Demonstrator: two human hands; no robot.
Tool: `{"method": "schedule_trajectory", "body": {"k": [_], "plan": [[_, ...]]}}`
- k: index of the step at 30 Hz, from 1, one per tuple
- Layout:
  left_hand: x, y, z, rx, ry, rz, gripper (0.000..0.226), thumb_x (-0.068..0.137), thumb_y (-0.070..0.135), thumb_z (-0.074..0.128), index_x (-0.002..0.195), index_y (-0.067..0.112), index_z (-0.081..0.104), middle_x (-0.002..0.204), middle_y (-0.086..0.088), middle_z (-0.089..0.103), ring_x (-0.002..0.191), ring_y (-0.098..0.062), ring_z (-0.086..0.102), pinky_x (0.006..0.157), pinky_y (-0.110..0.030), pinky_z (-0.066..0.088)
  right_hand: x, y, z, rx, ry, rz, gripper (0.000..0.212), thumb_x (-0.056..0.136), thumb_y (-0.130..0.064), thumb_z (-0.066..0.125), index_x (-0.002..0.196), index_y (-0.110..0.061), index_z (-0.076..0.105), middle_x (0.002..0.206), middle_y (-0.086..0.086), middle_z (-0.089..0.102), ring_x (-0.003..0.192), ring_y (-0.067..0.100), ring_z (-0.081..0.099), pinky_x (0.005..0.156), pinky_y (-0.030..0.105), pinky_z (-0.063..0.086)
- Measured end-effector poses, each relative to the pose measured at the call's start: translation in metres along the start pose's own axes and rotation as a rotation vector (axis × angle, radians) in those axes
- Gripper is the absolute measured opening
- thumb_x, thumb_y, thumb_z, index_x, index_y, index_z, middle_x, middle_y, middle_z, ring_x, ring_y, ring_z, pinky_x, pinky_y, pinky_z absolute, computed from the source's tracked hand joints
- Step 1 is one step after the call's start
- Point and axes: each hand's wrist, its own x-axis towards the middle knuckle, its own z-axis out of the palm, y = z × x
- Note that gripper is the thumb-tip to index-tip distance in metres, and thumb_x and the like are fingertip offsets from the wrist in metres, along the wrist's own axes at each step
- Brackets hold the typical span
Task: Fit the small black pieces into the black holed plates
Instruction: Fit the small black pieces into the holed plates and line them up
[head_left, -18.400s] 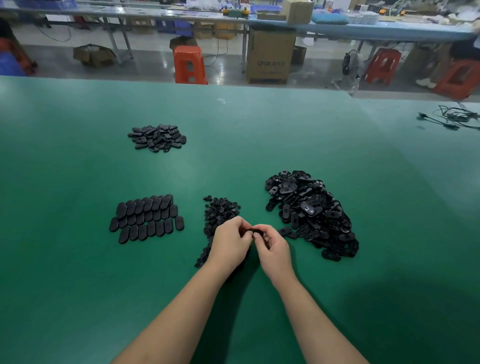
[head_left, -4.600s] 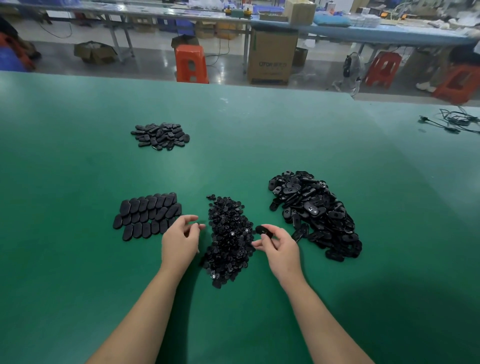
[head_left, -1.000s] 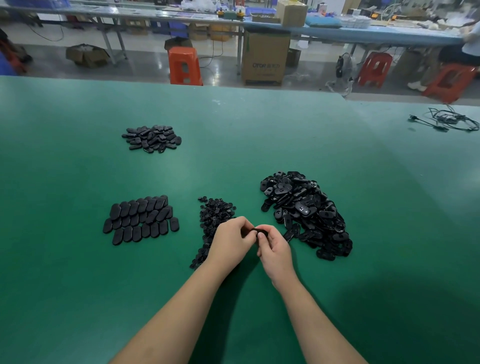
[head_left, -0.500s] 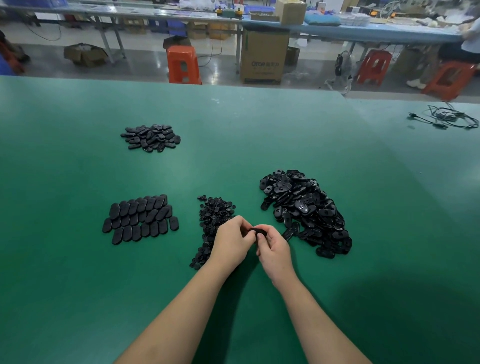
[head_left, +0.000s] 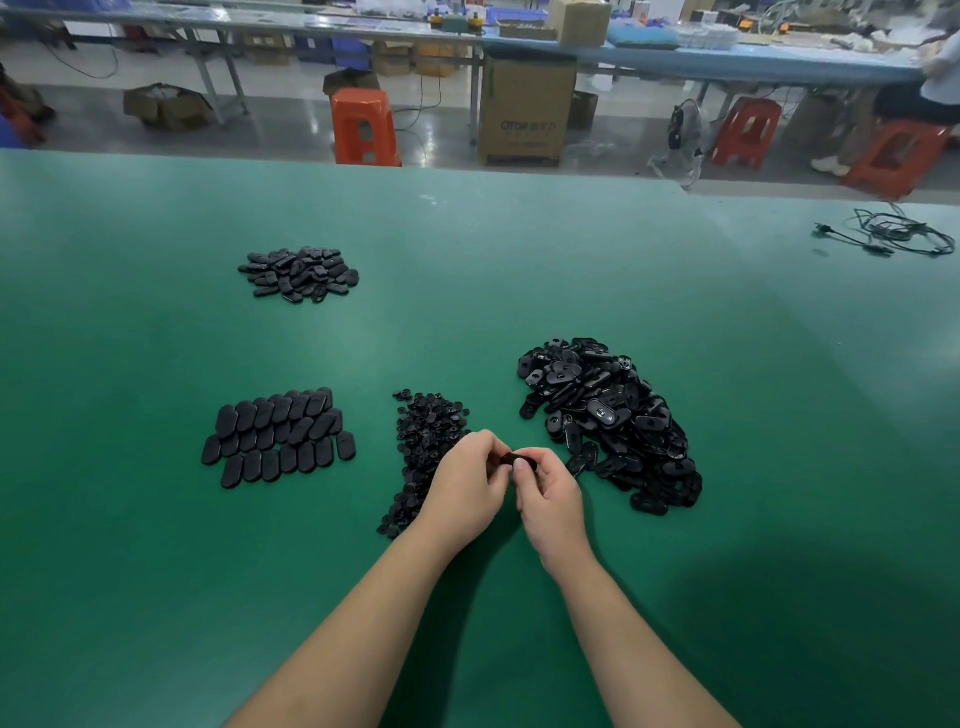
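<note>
both hands meet at lower centre: left hand and right hand pinch one black plate between fingertips. four groups lie loose on the green table: small pieces centre, holed plates right, neat rows left, small heap upper left.

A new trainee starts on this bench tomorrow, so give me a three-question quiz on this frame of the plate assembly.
1. True or false: the neat rows of plates lie to the left of the left hand.
2. Which heap lies right of the right hand? A) small pieces B) loose holed plates C) cables
3. Fill in: both hands pinch one black ____ between them.

Key
1. True.
2. B: the loose holed plates; the small pieces lie by the left hand, and the cables sit far off.
3. Plate.
</note>
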Motion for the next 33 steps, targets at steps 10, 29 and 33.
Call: {"method": "schedule_trajectory", "body": {"k": [10, 29, 33], "plan": [[-0.01, -0.019, -0.022, 0.334, 0.177, 0.272, 0.019, 0.086, 0.022, 0.072, 0.105, 0.02, 0.07, 0.094, 0.001, 0.064, 0.074, -0.027, 0.063, 0.062, -0.037, 0.052, -0.003, -0.005, 0.001, 0.037, -0.031, 0.006, 0.016, 0.104, -0.017, 0.053, 0.108, -0.025, 0.066, 0.073, -0.004, 0.067, 0.054, 0.013, 0.05, 0.05, 0.026, 0.04], [-0.019, -0.144, -0.143, 0.289, 0.591, -0.618, 0.032, 0.093, 0.031, 0.067, 0.119, 0.014, 0.071, 0.107, -0.015, 0.065, 0.097, -0.037, 0.061, 0.076, -0.039, 0.045, -0.006, -0.009, 0.001, -0.069, -0.056, -0.003, 0.015, 0.104, -0.02, 0.054, 0.103, -0.027, 0.068, 0.079, -0.007, 0.07, 0.057, 0.011, 0.052, 0.055, 0.031, 0.044], [-0.016, -0.136, -0.137, 0.286, 0.595, -0.535, 0.031, 0.094, 0.031, 0.066, 0.121, 0.015, 0.07, 0.103, -0.012, 0.067, 0.095, -0.035, 0.061, 0.076, -0.04, 0.048, -0.006, -0.01, 0.002, -0.081, -0.058, -0.001, 0.015, 0.104, -0.021, 0.053, 0.104, -0.027, 0.068, 0.079, -0.008, 0.07, 0.057, 0.01, 0.052, 0.055, 0.029, 0.044]]}}
